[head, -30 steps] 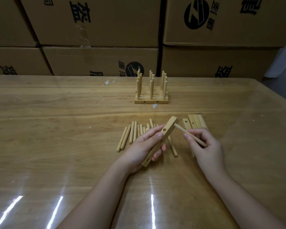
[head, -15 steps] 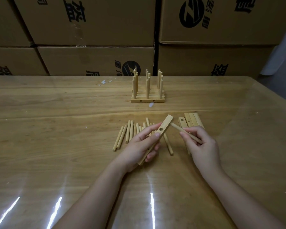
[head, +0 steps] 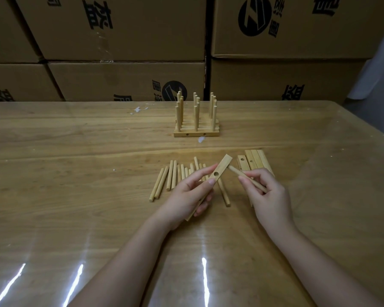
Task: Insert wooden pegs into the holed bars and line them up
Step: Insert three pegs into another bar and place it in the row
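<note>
- Wooden desk (head: 75, 196) under a glossy clear cover.
- Stacked cardboard boxes (head: 124, 80) with black print, behind the desk's far edge.
- White scraps (head: 139, 109) on the desk near that edge.

A pale holed bar (head: 222, 167) sits tilted toward one o'clock in the left grip (head: 186, 196), one round hole facing up. The right grip (head: 269, 196) pinches a peg (head: 235, 171) pointing to ten o'clock, tip at the bar's edge. Loose pegs (head: 172, 178) lie at its nine o'clock, spare bars (head: 255, 160) at two o'clock, and at twelve stand pegged bars (head: 196, 134) side by side.
</note>
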Action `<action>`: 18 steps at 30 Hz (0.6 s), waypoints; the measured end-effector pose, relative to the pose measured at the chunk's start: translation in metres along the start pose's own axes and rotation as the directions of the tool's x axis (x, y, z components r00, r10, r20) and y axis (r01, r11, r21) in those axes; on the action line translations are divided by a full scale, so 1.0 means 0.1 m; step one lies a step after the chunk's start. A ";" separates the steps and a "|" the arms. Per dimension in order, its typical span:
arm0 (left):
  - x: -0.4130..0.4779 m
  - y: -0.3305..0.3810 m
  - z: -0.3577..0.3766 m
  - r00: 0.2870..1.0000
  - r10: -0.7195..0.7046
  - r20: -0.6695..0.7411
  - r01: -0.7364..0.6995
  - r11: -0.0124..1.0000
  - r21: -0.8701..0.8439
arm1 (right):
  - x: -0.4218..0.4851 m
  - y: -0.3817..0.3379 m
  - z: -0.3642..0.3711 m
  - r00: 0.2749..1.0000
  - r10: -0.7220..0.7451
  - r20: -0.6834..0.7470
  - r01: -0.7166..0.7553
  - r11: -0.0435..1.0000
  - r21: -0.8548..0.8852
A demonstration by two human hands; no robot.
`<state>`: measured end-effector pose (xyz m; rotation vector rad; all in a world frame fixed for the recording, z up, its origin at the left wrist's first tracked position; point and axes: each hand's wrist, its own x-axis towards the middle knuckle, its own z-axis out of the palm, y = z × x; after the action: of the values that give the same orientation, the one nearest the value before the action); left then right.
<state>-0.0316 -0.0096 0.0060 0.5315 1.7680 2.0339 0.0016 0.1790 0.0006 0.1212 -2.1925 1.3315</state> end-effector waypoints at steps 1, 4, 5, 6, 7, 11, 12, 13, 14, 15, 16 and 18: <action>0.00 0.00 0.00 1.000 0.001 0.002 -0.001 1.000 0.000 | 0.00 0.00 0.00 1.000 0.006 0.002 -0.006 1.000 -0.003; 0.01 -0.01 -0.02 1.000 -0.005 0.016 0.005 1.000 0.002 | -0.01 -0.01 0.01 0.999 0.034 -0.002 -0.034 0.999 0.008; 0.01 -0.02 -0.03 1.000 -0.009 0.023 0.009 1.000 0.010 | -0.01 -0.01 0.01 0.999 0.045 0.000 -0.045 0.999 0.008; 0.01 -0.02 -0.04 0.999 -0.012 0.032 0.011 1.000 0.024 | -0.01 -0.01 0.02 0.999 0.053 0.009 -0.053 0.999 0.000; 0.01 -0.02 -0.05 0.999 -0.013 0.038 0.011 0.999 0.038 | -0.01 -0.01 0.02 0.998 0.057 0.025 -0.056 0.998 -0.016; 0.01 -0.03 -0.05 0.999 -0.009 0.034 0.007 0.999 0.041 | -0.01 -0.01 0.00 0.994 0.070 0.084 -0.063 0.995 -0.077; 0.01 -0.02 -0.05 0.999 -0.010 0.034 0.009 0.999 0.037 | -0.01 -0.01 -0.01 0.993 0.077 0.094 -0.069 0.994 -0.084; 0.01 -0.02 -0.05 0.999 -0.013 0.034 0.012 0.999 0.034 | -0.01 -0.01 -0.01 0.991 0.084 0.103 -0.076 0.993 -0.086; 0.01 -0.02 -0.05 0.999 -0.015 0.034 0.013 0.999 0.033 | -0.01 -0.02 -0.01 0.990 0.093 0.108 -0.084 0.993 -0.084; 0.01 -0.02 -0.05 0.999 -0.015 0.034 0.014 0.999 0.034 | -0.01 -0.03 -0.01 0.988 0.103 0.113 -0.094 0.992 -0.081; 0.00 -0.02 -0.05 0.999 -0.015 0.033 0.014 0.999 0.036 | -0.01 -0.03 -0.01 0.987 0.111 0.116 -0.103 0.992 -0.078; 0.00 -0.01 -0.05 0.999 -0.014 0.034 0.013 0.999 0.037 | -0.01 -0.05 -0.02 0.985 0.127 0.119 -0.120 0.991 -0.061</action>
<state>-0.0337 -0.0136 0.0040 0.5605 1.7878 1.9744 0.0050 0.1779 0.0048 0.0481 -2.3714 1.3627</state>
